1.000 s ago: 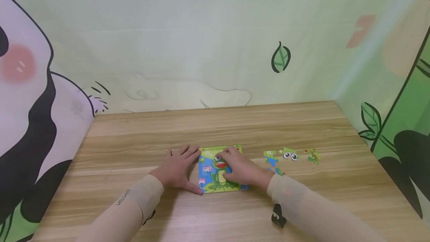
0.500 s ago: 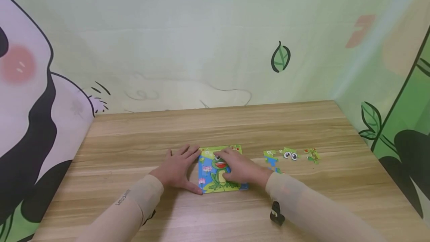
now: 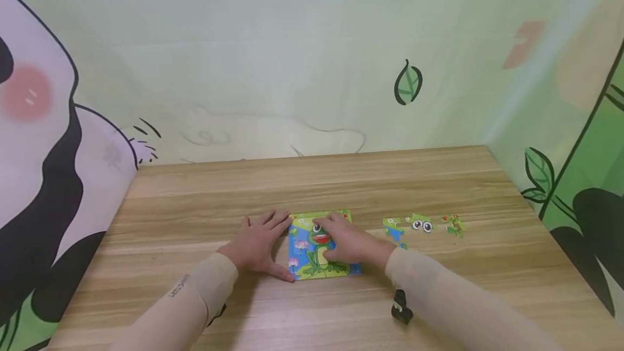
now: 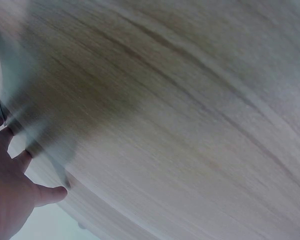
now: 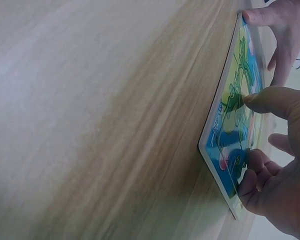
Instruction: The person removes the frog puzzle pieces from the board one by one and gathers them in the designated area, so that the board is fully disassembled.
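Observation:
A square frog jigsaw puzzle (image 3: 302, 270) lies flat on the table in the head view. My left hand (image 3: 258, 242) rests beside its left edge, fingers spread, with the thumb at the near left corner. The left wrist view shows part of this left hand (image 4: 12, 185) over bare wood. My right hand (image 3: 351, 240) is on the puzzle's right half, its index finger and thumb around the frog's mouth. In the right wrist view, the right hand (image 5: 285, 165) has its thumb tip on the picture and other fingers bent against it. Whether a piece is pinched there is hidden.
Loose puzzle pieces lie right of the puzzle: a blue and green one (image 3: 392, 231), one with two eyes (image 3: 421, 224) and a green one with red spots (image 3: 454, 225). The right sleeve covers some of that area. A printed cloth wall (image 3: 273, 85) stands behind the wooden table (image 3: 195, 194).
The right forearm has shifted slightly upward, and its sleeve now covers more of the nearest loose pieces. Both hands otherwise stay in place on and beside the puzzle.

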`<state>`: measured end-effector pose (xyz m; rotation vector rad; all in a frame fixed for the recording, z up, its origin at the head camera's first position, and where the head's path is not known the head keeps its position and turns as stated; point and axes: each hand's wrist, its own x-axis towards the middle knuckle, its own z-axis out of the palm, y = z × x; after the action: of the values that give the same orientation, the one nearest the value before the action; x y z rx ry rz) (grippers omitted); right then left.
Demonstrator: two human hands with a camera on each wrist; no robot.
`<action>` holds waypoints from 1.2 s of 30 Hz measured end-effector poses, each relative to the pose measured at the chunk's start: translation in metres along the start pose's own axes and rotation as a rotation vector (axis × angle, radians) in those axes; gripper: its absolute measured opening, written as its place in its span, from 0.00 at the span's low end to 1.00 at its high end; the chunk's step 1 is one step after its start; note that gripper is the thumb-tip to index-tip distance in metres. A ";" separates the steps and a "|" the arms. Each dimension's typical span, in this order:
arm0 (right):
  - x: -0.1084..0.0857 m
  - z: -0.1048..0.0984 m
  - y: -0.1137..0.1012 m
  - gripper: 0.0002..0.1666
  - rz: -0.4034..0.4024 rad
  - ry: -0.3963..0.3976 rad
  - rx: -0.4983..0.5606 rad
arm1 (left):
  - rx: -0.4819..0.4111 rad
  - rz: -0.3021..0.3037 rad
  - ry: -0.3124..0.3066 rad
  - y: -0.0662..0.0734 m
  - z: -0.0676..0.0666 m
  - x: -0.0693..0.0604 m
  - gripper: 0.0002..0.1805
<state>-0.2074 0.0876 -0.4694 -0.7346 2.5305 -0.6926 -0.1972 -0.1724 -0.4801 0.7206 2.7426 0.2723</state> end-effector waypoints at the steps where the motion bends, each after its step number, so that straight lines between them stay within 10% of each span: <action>1: 0.000 0.000 0.000 0.44 0.008 0.001 0.000 | -0.001 -0.001 0.000 0.000 0.000 0.000 0.73; 26: -0.002 0.003 0.001 0.37 0.031 0.067 0.058 | -0.012 0.005 -0.003 0.001 0.000 0.001 0.73; 36: -0.004 0.003 0.003 0.16 -0.064 0.204 0.161 | 0.003 0.004 0.005 0.000 0.000 0.001 0.73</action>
<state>-0.2037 0.0915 -0.4728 -0.7230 2.6015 -1.0277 -0.1981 -0.1714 -0.4802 0.7271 2.7476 0.2710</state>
